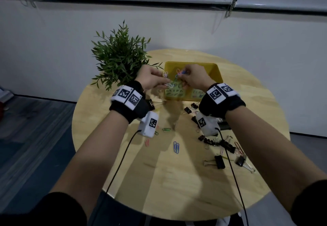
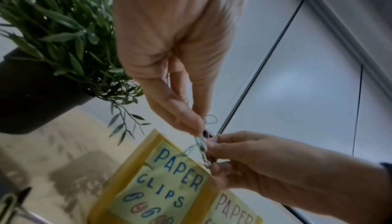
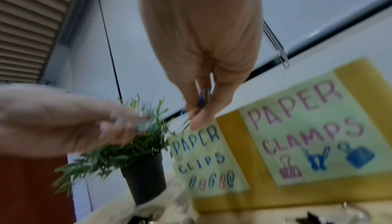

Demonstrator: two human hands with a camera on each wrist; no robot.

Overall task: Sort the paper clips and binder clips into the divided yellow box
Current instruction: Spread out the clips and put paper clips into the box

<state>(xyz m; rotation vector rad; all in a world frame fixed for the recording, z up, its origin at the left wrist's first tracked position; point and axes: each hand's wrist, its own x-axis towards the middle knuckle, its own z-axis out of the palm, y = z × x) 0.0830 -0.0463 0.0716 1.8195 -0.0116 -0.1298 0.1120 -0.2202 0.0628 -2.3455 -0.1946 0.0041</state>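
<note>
- Your left hand (image 1: 151, 79) and right hand (image 1: 192, 78) each pinch paper clips (image 1: 179, 72) above the box (image 1: 218, 74).
- Step: dropping them, it seems, into the "PAPER CLIPS" side.
- Next: binder clips (image 1: 219, 162) wait on the desk (image 1: 177, 181).

At centre frame the right hand (image 3: 203, 46) hangs downward, its fingertips (image 3: 198, 122) pinching a small bunch of blue and silver wire paper clips (image 3: 203, 97). From the left edge the blurred left hand (image 3: 70, 123) reaches in, holding pale paper clips (image 3: 142, 124) in front of a green leafy plant in a black pot (image 3: 146, 177). At lower right stands the yellow box front (image 3: 235, 157), bearing a pale label "PAPER CLIPS" (image 3: 203, 158) in blue and a larger label "PAPER CLAMPS" (image 3: 314, 127) in pink with clip drawings.
</note>
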